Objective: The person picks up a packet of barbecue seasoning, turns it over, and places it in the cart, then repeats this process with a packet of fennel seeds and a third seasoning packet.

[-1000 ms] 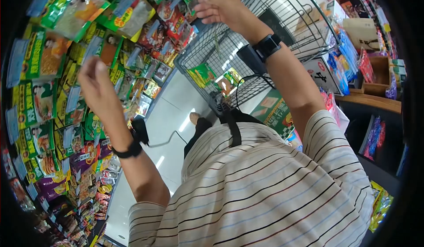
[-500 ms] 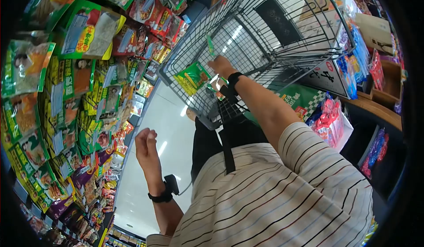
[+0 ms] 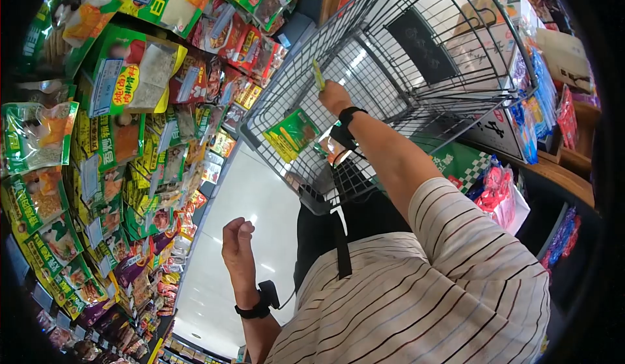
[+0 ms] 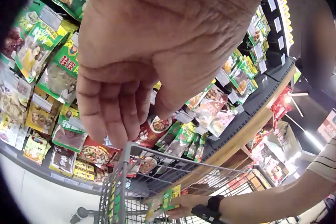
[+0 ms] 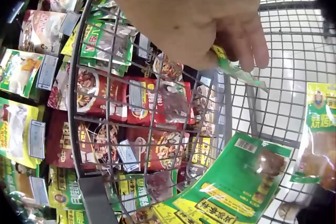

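My right hand point(image 3: 335, 97) is inside the wire shopping cart point(image 3: 317, 205), pinching a thin green-and-yellow seasoning packet point(image 3: 318, 76) that shows nearly edge-on. In the right wrist view, the fingers bend around that packet point(image 5: 231, 69). Beneath it on the cart's bottom lies a flat green-and-yellow packet point(image 5: 236, 176). A second seasoning packet point(image 5: 319, 129), with a clear window, rests beside that one. My left hand point(image 3: 238, 253) is raised over the floor between shelf and cart, its fingers loosely curled around nothing.
Shelves of hanging seasoning packets point(image 3: 133, 71) rise along the left, with price tags in front. White boxes point(image 3: 495, 126) and a wooden display shelf point(image 3: 560, 175) stand to the right of the cart. A black panel point(image 3: 422, 45) hangs on the cart's far side.
My right hand has come down from above the cart into it, with the packet. The left hand has moved away from the shelf packets toward my body.
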Tool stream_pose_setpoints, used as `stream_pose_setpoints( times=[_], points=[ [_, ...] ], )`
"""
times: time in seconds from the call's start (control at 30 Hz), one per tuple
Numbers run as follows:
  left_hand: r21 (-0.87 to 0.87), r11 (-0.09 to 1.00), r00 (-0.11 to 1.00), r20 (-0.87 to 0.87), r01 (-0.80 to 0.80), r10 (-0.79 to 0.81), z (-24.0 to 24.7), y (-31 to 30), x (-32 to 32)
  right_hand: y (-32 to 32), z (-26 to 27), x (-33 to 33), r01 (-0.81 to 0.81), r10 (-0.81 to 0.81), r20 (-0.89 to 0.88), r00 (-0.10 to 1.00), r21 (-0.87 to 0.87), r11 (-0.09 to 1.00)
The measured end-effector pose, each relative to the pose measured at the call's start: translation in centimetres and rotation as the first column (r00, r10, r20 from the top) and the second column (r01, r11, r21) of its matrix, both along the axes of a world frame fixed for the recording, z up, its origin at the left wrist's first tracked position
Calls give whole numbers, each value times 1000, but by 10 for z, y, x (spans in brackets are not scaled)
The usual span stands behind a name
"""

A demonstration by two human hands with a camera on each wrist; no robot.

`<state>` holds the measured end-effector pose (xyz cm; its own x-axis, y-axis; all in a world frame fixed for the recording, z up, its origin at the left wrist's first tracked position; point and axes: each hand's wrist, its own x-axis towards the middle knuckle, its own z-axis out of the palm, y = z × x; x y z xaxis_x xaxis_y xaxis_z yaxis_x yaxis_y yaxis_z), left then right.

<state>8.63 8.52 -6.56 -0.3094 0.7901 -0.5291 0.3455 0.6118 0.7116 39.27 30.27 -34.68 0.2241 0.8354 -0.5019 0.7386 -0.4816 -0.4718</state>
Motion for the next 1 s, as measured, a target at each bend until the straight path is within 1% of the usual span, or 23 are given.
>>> stream_pose_setpoints(
  times=[0.07, 0.1, 0.13, 0.17, 0.2, 0.23, 0.33, 0.4, 0.43, 0.53, 0.57, 0.63, 0.73, 0.77, 0.87, 0.9, 1.0],
  points=[
    [-5, 1000, 1000, 17, 7, -7, 0, -2, -2, -3, 7, 12, 13, -14, -44, 999, -12, 1000],
    [5, 1000, 999, 28, 22, -22, 2, -2, -2, -1, 10, 18, -81, 81, -29, 996, -2, 997],
    [19, 999, 999, 39, 35, -36, 4, 0, -1, -3, 15, 25, 35, -45, -209, 977, -50, 998],
    [33, 998, 998, 49, 47, -49, 7, 2, -1, -8, 39, 29, 137, -171, -376, 911, -117, 984],
    [49, 996, 995, 59, 75, -77, 7, 5, -3, -13, 66, 30, 219, -293, -523, 801, -200, 955],
    [62, 993, 992, 69, 102, -107, 5, 7, -6, -18, 91, 30, 247, -324, -603, 729, -209, 946],
    [141, 974, 979, 72, 178, -189, 7, 19, -5, -39, 178, 34, 158, -183, -852, 490, -119, 980],
    [224, 947, 966, 67, 229, -250, 10, 32, -1, -50, 222, 28, 141, -145, -911, 385, -97, 985],
    [272, 934, 957, 111, 231, -269, 20, 39, 7, -55, 243, 24, 128, -126, -935, 331, -88, 988],
    [449, 815, 915, -16, 366, -402, 44, 55, 18, -75, 302, 8, 147, -84, -972, 221, -52, 988],
    [503, 763, 901, -79, 406, -427, 50, 58, 20, -79, 317, 3, 108, -22, -984, 176, -3, 994],
    [588, 646, 863, -210, 487, -459, 60, 62, 21, -86, 333, -9, 119, 30, -989, 143, 48, 992],
    [683, 514, 842, -302, 519, -448, 82, 58, 18, -99, 357, -31, 132, 72, -992, 105, 86, 988],
    [698, 503, 844, -293, 510, -449, 89, 54, 16, -102, 363, -37, 127, 90, -991, 99, 102, 987],
    [707, 449, 834, -404, 545, -376, 105, 45, 8, -111, 379, -62, 105, 143, -988, 64, 149, 983],
    [707, 428, 822, -428, 563, -374, 109, 43, 5, -115, 383, -71, 97, 160, -986, 48, 164, 982],
    [721, 396, 819, -459, 570, -343, 118, 35, -3, -125, 396, -98, 70, 184, -981, 58, 188, 980]
  ],
)
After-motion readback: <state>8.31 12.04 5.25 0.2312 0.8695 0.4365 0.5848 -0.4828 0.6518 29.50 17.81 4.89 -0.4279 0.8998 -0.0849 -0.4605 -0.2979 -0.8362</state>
